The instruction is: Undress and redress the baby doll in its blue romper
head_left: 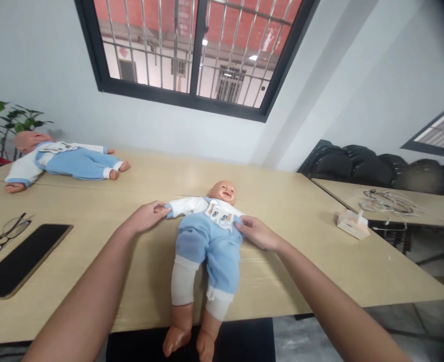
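A baby doll in a white and blue outfit lies on its back on the wooden table, its head away from me and its feet past the near edge. My left hand is closed on the doll's outstretched arm at the blue cuff. At the doll's other side, my right hand has its fingers closed on the other sleeve, beside the animal-face bib. That arm of the doll is mostly hidden by my hand.
A second doll lies at the back left near a plant. Glasses and a black phone are at the left. A tissue box stands right, before coiled cables and black chairs.
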Action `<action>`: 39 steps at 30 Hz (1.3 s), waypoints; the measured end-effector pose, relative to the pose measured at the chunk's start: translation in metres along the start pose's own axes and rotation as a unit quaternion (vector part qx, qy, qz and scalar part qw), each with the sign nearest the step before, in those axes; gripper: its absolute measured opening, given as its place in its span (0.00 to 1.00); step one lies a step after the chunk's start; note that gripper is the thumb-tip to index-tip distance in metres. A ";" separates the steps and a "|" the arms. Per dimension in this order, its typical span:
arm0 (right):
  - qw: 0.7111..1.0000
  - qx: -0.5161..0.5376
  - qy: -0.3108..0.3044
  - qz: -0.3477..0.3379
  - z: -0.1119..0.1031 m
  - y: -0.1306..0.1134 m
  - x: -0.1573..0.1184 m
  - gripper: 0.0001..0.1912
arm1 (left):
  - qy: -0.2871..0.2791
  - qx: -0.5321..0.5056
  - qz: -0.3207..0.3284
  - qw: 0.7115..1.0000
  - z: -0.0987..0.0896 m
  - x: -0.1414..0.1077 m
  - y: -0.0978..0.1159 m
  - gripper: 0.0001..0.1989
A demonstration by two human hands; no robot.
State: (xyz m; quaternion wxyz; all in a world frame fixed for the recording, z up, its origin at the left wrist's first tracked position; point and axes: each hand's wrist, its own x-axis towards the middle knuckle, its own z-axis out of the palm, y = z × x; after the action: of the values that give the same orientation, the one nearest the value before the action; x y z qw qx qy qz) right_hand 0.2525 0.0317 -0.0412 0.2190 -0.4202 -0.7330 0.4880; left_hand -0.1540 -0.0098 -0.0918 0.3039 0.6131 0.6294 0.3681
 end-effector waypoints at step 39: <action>0.863 -0.472 0.178 -0.036 0.007 0.035 -0.014 0.12 | -0.081 0.304 0.412 0.855 0.141 0.052 0.166 0.12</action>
State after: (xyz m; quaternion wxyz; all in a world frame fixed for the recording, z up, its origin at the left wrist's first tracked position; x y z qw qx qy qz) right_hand 0.2690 0.0224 -0.0749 0.1388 -0.5267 -0.8386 -0.0078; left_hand 0.0517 0.0513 -0.0261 -0.0269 0.9057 0.3732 0.1993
